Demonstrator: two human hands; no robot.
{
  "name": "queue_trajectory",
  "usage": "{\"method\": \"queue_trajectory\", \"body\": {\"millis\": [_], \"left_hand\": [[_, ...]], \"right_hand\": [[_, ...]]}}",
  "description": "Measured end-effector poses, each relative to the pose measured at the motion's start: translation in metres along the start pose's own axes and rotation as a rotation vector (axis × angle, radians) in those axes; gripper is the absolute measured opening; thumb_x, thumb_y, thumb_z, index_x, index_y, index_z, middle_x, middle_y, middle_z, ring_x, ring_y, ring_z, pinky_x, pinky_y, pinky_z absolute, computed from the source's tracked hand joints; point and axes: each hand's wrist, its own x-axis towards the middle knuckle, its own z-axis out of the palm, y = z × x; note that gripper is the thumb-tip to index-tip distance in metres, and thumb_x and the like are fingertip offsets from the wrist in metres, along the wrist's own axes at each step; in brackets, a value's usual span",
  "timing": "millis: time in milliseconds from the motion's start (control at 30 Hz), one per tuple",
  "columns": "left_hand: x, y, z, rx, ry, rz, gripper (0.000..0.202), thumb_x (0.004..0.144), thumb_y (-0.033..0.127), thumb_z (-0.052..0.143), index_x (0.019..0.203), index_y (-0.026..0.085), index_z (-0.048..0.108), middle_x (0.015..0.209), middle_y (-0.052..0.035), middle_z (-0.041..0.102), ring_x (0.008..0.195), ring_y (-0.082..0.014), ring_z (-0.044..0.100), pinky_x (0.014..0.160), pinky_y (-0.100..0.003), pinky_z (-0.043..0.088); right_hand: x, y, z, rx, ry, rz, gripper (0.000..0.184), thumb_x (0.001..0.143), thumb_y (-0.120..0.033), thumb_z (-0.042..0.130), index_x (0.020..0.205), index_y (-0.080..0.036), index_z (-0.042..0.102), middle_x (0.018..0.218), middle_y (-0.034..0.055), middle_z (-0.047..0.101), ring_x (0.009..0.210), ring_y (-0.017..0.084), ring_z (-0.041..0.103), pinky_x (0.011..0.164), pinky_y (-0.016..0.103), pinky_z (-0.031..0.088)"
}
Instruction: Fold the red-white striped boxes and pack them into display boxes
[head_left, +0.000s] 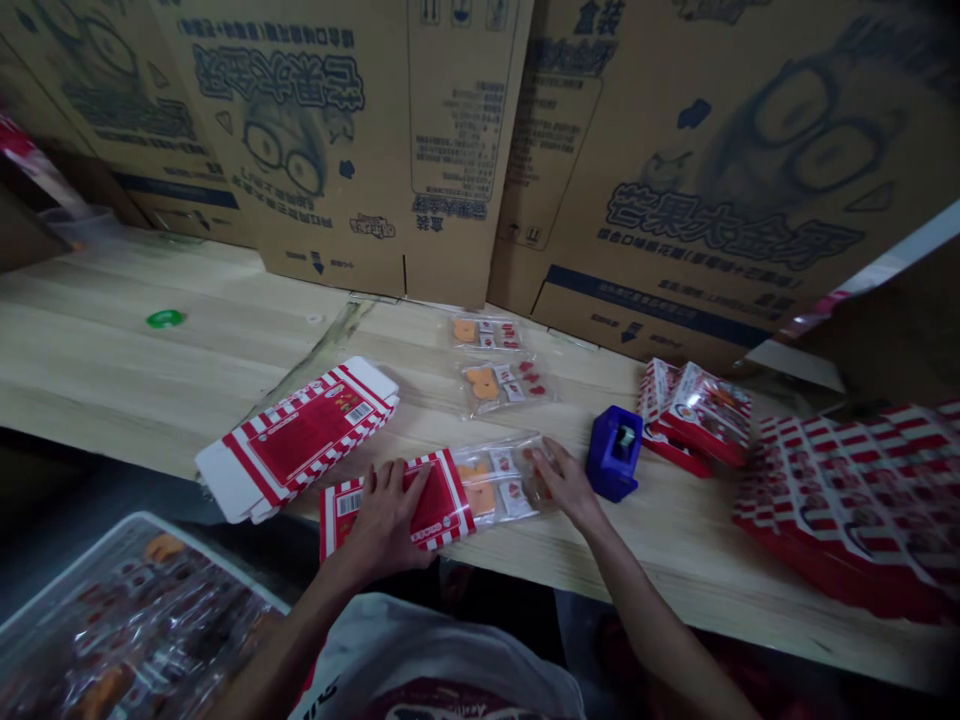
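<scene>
1. Left hand spread over one striped box on table.
2. Right hand on one packet at box's right end; pinch unclear.
3. Two more packets beyond; one tape dispenser right.

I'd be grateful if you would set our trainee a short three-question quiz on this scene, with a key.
1. One of the person's hands lies on a red-and-white box. Which hand is it?
2. True or false: the blue tape dispenser stands to the right of the person's right hand.
3. Fill in the number: beyond the hands, toward the large cardboard boxes, ____ clear packets lie on the table.

Key:
1. The left hand.
2. True.
3. Two.
</scene>
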Motion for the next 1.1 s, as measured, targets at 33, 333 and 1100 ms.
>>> {"method": "queue_trajectory", "body": {"millis": [33,333,1100], "left_hand": [[0.001,0.000,-0.001,0.001,0.005,-0.016,0.101,0.052,0.047,0.072,0.139,0.008,0.040,0.130,-0.0253,0.041,0.121,-0.0438,0.037,0.104,-0.060,0.023],[0.001,0.000,-0.001,-0.013,0.033,0.007,0.100,0.050,0.044,0.072,0.138,0.009,0.039,0.127,-0.0236,0.043,0.115,-0.0414,0.039,0.101,-0.057,0.027],[0.000,0.012,0.001,0.010,0.021,-0.018,0.101,0.051,0.048,0.072,0.138,0.008,0.039,0.124,-0.0241,0.044,0.112,-0.0407,0.042,0.098,-0.053,0.031]], "right_hand": [[-0.004,-0.003,0.003,0.025,-0.012,0.011,0.057,0.082,-0.055,0.048,0.120,-0.014,0.062,0.114,0.0142,0.067,0.108,0.029,0.061,0.095,0.046,0.047],[0.018,0.021,0.008,0.121,0.072,-0.064,0.037,0.072,-0.041,0.061,0.098,-0.016,0.069,0.104,0.0131,0.068,0.094,0.027,0.065,0.087,0.046,0.051],[0.042,0.013,-0.006,-0.067,0.021,-0.157,0.016,0.070,-0.020,0.050,0.072,-0.017,0.066,0.088,0.0104,0.069,0.086,0.025,0.062,0.085,0.040,0.046]]}}
